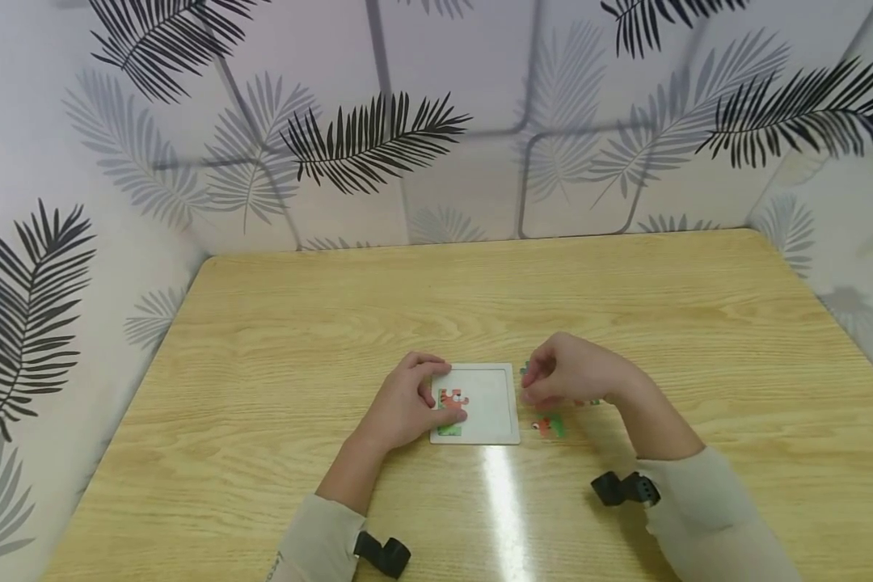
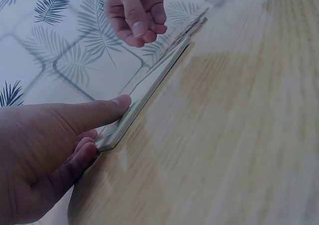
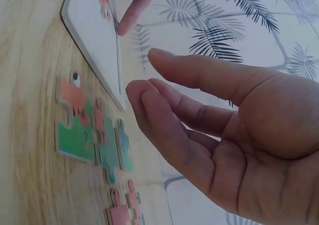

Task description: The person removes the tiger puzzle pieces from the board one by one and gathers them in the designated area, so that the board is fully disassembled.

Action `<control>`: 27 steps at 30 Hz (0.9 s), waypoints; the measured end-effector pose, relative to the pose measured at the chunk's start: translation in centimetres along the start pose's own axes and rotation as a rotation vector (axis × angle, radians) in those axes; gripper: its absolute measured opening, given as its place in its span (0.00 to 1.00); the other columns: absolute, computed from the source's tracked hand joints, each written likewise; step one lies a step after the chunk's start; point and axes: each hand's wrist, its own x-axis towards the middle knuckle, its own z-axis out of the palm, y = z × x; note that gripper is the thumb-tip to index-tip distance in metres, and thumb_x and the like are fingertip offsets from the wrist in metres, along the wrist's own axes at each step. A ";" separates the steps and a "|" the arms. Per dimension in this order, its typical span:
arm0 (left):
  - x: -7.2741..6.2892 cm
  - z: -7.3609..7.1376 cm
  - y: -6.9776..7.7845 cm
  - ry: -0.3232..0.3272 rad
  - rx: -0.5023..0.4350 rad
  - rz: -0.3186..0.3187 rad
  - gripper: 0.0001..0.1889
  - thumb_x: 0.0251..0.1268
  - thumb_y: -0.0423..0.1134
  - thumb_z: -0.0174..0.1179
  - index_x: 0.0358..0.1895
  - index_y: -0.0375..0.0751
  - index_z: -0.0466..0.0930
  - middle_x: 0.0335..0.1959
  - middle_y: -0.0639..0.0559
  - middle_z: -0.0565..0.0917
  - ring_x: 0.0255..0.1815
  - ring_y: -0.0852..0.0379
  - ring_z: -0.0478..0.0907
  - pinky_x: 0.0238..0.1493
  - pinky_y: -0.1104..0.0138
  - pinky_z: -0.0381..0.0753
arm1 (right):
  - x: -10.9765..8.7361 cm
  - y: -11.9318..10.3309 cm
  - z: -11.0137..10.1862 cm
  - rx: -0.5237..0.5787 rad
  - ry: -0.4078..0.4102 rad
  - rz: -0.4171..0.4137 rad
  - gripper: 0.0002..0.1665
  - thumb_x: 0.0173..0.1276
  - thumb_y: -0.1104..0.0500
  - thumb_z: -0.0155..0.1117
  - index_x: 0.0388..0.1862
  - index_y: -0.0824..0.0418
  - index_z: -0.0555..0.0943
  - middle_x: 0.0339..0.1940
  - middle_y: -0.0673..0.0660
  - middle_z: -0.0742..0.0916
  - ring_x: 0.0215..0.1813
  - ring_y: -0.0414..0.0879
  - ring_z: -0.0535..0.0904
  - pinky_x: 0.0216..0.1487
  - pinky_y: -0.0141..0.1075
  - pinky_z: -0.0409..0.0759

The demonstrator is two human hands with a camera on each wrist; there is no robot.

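Observation:
A white puzzle tray [image 1: 491, 404] with a raised rim lies flat on the table. Some joined jigsaw pieces [image 1: 453, 398] with an orange animal and green ground fill part of its left side. My left hand [image 1: 406, 404] grips the tray's left edge, thumb over the top and fingers along the side. Just off the tray's right edge hovers my right hand [image 1: 571, 370], thumb and fingertips apart, with nothing between them in the right wrist view. Below it lie loose jigsaw pieces, one with an eye and green ground [image 3: 75, 128], partly hidden by the hand in the head view.
The wood-grain table [image 1: 298, 323] reaches back to a leaf-patterned wall covering [image 1: 451, 186]. More loose pieces, such as a pink one [image 3: 118, 212], lie right of the tray. A bright light reflection [image 1: 505, 509] runs along the table in front of the tray.

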 end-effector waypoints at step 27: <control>0.0 0.0 -0.4 -0.014 0.011 0.002 0.35 0.48 0.46 0.80 0.62 0.38 0.80 0.64 0.51 0.74 0.31 0.63 0.71 0.39 0.72 0.72 | 3.6 -1.7 3.7 0.079 0.065 0.019 0.10 0.66 0.59 0.70 0.41 0.65 0.86 0.34 0.55 0.89 0.36 0.43 0.86 0.40 0.35 0.84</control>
